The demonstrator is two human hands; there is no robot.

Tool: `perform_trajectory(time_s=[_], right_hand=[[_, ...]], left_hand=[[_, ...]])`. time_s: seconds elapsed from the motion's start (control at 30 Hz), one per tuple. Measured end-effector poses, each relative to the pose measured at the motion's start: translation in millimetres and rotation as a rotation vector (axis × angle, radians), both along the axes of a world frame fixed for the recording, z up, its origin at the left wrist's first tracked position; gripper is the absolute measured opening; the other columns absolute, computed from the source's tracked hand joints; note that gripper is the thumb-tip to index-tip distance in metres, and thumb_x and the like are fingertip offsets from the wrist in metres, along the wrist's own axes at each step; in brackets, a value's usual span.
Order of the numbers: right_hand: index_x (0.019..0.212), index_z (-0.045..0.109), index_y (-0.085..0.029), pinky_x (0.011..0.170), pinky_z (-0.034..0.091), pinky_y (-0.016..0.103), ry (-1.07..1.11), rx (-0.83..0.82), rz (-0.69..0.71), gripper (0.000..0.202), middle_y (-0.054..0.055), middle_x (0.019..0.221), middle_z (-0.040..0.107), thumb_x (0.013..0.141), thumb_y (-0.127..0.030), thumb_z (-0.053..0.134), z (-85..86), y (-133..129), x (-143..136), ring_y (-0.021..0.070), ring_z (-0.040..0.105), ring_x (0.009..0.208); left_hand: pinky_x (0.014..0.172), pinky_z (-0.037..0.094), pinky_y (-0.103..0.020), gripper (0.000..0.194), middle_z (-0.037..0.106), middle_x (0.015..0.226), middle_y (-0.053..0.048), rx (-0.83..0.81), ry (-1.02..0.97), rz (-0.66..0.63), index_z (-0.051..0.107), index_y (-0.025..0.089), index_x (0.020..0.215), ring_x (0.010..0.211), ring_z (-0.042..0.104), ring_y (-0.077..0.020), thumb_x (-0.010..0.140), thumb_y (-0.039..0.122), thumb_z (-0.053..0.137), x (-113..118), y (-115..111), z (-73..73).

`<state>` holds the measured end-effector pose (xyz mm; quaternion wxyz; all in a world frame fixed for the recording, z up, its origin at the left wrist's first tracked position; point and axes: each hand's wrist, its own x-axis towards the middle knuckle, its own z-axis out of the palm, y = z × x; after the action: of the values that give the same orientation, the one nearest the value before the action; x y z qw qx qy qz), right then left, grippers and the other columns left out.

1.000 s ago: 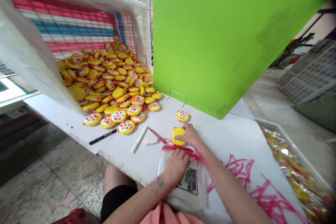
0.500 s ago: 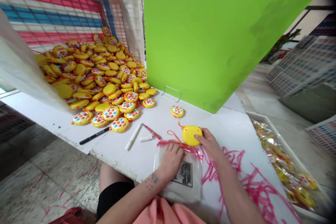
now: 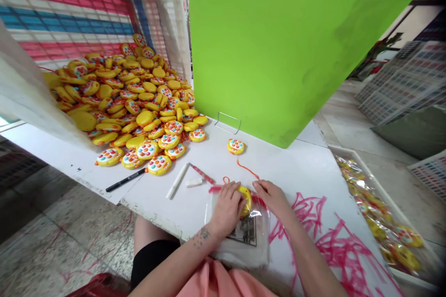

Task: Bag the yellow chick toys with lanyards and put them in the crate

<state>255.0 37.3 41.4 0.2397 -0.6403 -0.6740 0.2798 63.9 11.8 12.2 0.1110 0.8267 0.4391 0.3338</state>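
Note:
My left hand (image 3: 226,209) lies over a yellow toy (image 3: 248,201), fingers curled on its left side and hiding part of it. Its rounded plain face shows beside my fingertips. Under both is a stack of clear plastic bags (image 3: 256,255) with a dark printed square and a pink strip along the top. To the right, my right hand (image 3: 273,196) pinches the end of an orange cord (image 3: 246,167), which trails up and left across the table. A small orange loop (image 3: 226,179) shows above my left fingers. One similar toy (image 3: 236,146) lies face up farther back.
A heap of yellow toys (image 3: 146,118) spills from a lined basket (image 3: 87,23) at left. A black marker (image 3: 125,180), white pen (image 3: 177,181), red pen (image 3: 202,173) and white cap (image 3: 194,183) lie nearby. A green board (image 3: 278,55) stands behind; bagged toys fill a tray (image 3: 355,158) at right.
The yellow toy has moved from my right hand down and left, under my left hand on the bags. My right hand now pinches an orange cord instead.

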Motion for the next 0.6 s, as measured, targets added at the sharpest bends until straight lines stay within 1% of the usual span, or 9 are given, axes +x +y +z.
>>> perform_trajectory(time_s=[0.07,0.13,0.23,0.27,0.37,0.43,0.47,0.53,0.6], right_hand=[[0.097,0.067,-0.021,0.07,0.047,0.034,-0.027,-0.064,-0.071,0.044,0.006,0.079,0.069,0.091,-0.052,0.036,-3.5,-5.7,3.2,0.0233,0.063,0.076],[0.105,0.065,-0.021,0.067,0.047,0.033,0.043,-0.099,-0.051,0.043,0.005,0.079,0.069,0.091,-0.05,0.037,-10.3,-11.9,1.2,0.0224,0.064,0.074],[0.119,0.058,-0.021,0.068,0.049,0.033,0.196,-0.073,-0.043,0.04,0.003,0.083,0.069,0.089,-0.04,0.041,-21.2,-20.4,-8.7,0.0203,0.064,0.075],[0.122,0.056,-0.021,0.067,0.049,0.032,0.225,-0.058,-0.056,0.04,0.002,0.082,0.068,0.088,-0.037,0.041,-23.5,-22.8,-12.7,0.0195,0.063,0.073],[0.124,0.054,-0.021,0.065,0.049,0.032,0.281,0.019,-0.113,0.041,0.001,0.077,0.065,0.088,-0.035,0.042,-23.9,-28.8,-23.8,0.0183,0.061,0.068],[0.125,0.053,-0.021,0.067,0.05,0.032,0.323,0.084,-0.161,0.041,0.002,0.078,0.064,0.089,-0.036,0.042,-20.5,-31.8,-29.1,0.0185,0.06,0.069],[0.125,0.053,-0.021,0.069,0.05,0.033,0.349,0.106,-0.178,0.041,0.002,0.079,0.064,0.089,-0.036,0.042,-18.4,-33.1,-30.9,0.0187,0.061,0.07],[0.126,0.051,-0.022,0.071,0.051,0.033,0.415,0.109,-0.196,0.041,0.002,0.081,0.064,0.09,-0.038,0.042,-14.6,-35.3,-33.1,0.0186,0.062,0.071],[0.127,0.05,-0.022,0.071,0.053,0.034,0.49,0.087,-0.189,0.041,0.002,0.083,0.063,0.091,-0.041,0.043,-12.2,-37.3,-33.9,0.0183,0.063,0.072]], left_hand=[[0.105,0.039,-0.05,0.008,0.054,0.131,-0.011,-0.048,-0.026,-0.007,0.055,0.017,0.093,0.125,0.045,-0.0259,0.092,0.021,0.048,-1.0,0.4,0.7],[0.105,0.038,-0.05,0.008,0.053,0.131,-0.011,-0.083,-0.053,-0.016,0.055,0.017,0.093,0.125,0.045,-0.0255,0.092,0.022,0.048,-2.4,1.0,1.1],[0.103,0.039,-0.048,0.007,0.052,0.132,-0.011,-0.128,-0.071,-0.025,0.056,0.018,0.094,0.123,0.045,-0.0258,0.091,0.021,0.05,-3.7,3.0,4.6],[0.101,0.04,-0.048,0.007,0.054,0.129,-0.011,-0.148,-0.064,-0.026,0.056,0.018,0.093,0.121,0.047,-0.0259,0.09,0.02,0.051,-3.4,4.0,7.2],[0.093,0.043,-0.044,0.01,0.065,0.102,-0.008,-0.227,-0.03,-0.052,0.057,0.017,0.089,0.099,0.057,-0.0222,0.09,0.015,0.048,-0.5,6.8,18.8],[0.089,0.044,-0.04,0.013,0.066,0.085,-0.005,-0.247,-0.024,-0.078,0.058,0.017,0.087,0.086,0.058,-0.0199,0.092,0.015,0.046,0.5,7.6,27.6],[0.089,0.043,-0.04,0.013,0.066,0.083,-0.004,-0.237,-0.027,-0.085,0.058,0.017,0.087,0.085,0.057,-0.02,0.092,0.017,0.047,-0.4,7.6,31.5],[0.091,0.041,-0.042,0.01,0.067,0.09,-0.006,-0.194,-0.049,-0.071,0.06,0.018,0.091,0.092,0.056,-0.0223,0.092,0.024,0.051,-6.4,7.2,37.6],[0.093,0.04,-0.043,0.015,0.065,0.103,-0.008,-0.187,-0.115,-0.017,0.059,0.019,0.1,0.101,0.054,-0.0243,0.091,0.03,0.052,-17.2,6.7,40.9]])
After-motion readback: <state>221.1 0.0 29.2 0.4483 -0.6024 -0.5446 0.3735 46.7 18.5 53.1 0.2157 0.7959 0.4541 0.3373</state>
